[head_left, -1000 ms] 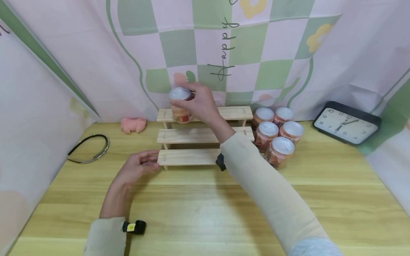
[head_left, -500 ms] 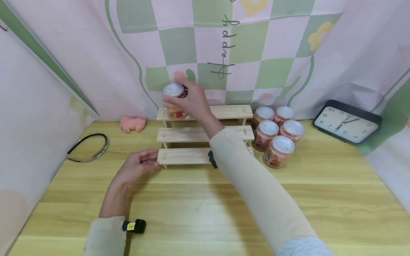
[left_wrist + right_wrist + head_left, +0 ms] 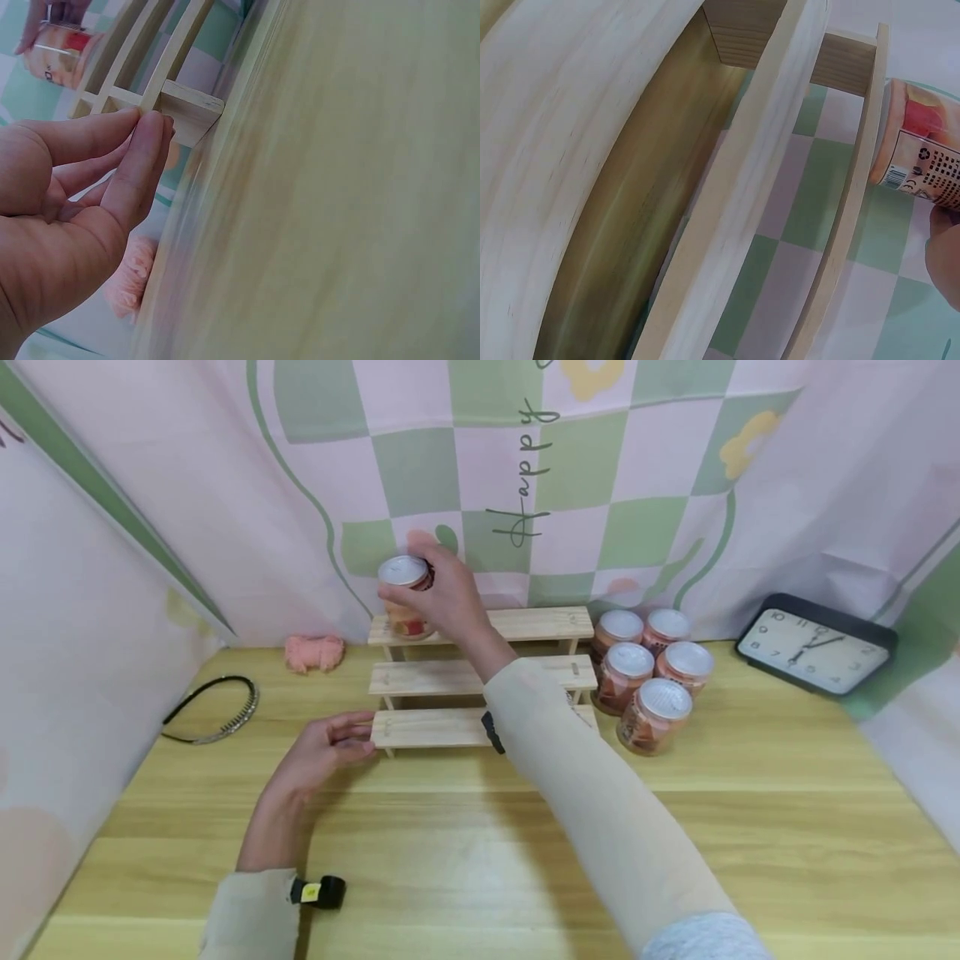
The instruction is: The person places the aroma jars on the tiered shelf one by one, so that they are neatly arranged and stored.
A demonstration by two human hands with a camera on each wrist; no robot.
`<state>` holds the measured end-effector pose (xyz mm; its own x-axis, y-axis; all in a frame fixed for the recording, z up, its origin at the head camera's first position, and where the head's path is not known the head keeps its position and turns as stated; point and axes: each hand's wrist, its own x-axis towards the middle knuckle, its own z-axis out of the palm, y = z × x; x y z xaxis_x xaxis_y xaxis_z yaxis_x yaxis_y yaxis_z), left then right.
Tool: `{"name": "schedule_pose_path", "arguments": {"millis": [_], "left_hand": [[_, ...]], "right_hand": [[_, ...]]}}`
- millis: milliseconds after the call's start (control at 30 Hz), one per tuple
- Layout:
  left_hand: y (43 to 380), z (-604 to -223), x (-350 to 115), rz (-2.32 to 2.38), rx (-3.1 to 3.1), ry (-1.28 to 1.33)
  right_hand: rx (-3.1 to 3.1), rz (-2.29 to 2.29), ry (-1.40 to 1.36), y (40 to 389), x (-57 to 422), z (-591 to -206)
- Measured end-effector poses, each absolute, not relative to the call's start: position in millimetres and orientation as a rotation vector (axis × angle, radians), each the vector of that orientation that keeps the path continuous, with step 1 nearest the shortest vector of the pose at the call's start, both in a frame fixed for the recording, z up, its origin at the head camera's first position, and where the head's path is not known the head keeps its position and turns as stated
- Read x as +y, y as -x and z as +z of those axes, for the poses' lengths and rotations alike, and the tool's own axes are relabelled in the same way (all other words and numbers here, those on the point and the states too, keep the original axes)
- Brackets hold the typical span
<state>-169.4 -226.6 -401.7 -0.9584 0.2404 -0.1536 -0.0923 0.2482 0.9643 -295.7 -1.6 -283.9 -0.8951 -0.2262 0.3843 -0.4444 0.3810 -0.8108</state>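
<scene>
A three-step wooden shelf (image 3: pixel 438 727) stands against the back curtain. My right hand (image 3: pixel 452 600) holds a clear jar (image 3: pixel 409 623) with a white lid and a peach-and-red label, upright at the left end of the top step. In the right wrist view the base of the jar (image 3: pixel 922 146) meets the top plank; I cannot tell whether it bears its full weight there. At the left end of the lowest step, my left hand (image 3: pixel 321 753) pinches the plank's edge between thumb and fingers. The left wrist view shows those fingertips (image 3: pixel 150 131) at the shelf's end.
Several similar lidded jars (image 3: pixel 652 717) cluster right of the shelf. A black-framed clock (image 3: pixel 816 643) leans at the far right. A pink bundle (image 3: pixel 313 653) and a black headband (image 3: pixel 247 706) lie to the left. The patterned curtain (image 3: pixel 498 468) hangs right behind the shelf.
My right hand has moved the jar a little left along the top step, most of it in the first half second. The left hand stays at the lowest step.
</scene>
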Motion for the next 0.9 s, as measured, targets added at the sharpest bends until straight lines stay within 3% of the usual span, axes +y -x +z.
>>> {"name": "schedule_pose_path", "arguments": {"millis": [900], "left_hand": [[167.8, -401.0, -223.8, 1.791, 2.240, -0.104]], "right_hand": [[-2.349, 1.706, -0.570, 274.6, 48.6, -281.3]]}}
